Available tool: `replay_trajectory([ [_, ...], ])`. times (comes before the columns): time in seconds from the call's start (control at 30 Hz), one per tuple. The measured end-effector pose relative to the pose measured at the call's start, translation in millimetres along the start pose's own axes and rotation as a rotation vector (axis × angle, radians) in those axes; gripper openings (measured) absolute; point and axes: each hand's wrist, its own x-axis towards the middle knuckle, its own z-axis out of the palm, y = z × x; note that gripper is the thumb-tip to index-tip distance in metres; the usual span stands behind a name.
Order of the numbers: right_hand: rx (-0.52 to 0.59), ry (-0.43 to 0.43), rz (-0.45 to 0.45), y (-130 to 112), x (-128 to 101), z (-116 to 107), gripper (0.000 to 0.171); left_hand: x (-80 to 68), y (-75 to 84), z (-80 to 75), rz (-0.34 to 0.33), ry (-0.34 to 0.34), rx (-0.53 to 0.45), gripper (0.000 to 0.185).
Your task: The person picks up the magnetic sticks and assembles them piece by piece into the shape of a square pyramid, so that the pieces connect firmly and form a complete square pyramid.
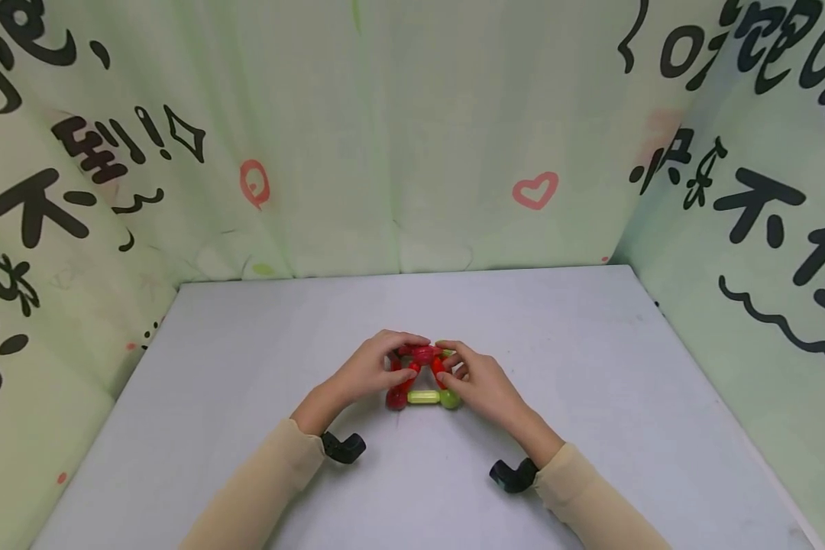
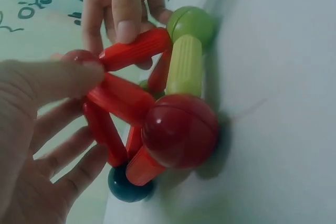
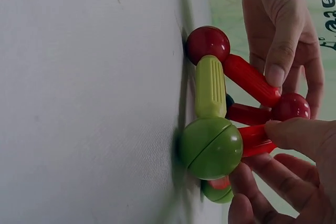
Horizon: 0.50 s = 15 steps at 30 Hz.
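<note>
Together both hands (image 1: 422, 374) grip stick-and-ball pyramid (image 1: 422, 378) on table (image 1: 591, 367).

Red rods (image 2: 121, 98), yellow-green rod (image 3: 210, 87), red ball (image 2: 179, 130), green ball (image 3: 211, 148), grey table (image 1: 591, 367).

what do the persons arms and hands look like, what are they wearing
Both arms wear long, close-fitting beige sleeves that end at the wrists. A small black device, seemingly a camera mount, juts out under each wrist: one on the left, one on the right. The left hand and right hand are bare, with no gloves; no rings or watch show. Fingernails are short and unpainted.
</note>
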Motion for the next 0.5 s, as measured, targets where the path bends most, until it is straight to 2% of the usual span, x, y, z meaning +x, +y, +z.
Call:
replay_trajectory([
  [0.17,-0.05,0.013,-0.066,1.4,-0.7,-0.2,0.052,-0.9,2.3,3.0,0.008,0.007,0.047,0.051],
  [0.27,-0.117,0.005,-0.098,0.3,-1.4,1.6,0.055,-2.1,2.8,4.5,0.01,0.017,0.071,0.049],
  [0.4,-0.158,0.012,-0.088,-6.3,-3.3,2.9,0.065,-2.6,3.3,7.0,0.021,0.036,0.09,0.046],
  [0.5,-0.13,0.015,-0.068,-8.0,-3.9,2.8,0.066,-2.3,2.9,8.0,0.024,0.036,0.099,0.046],
])
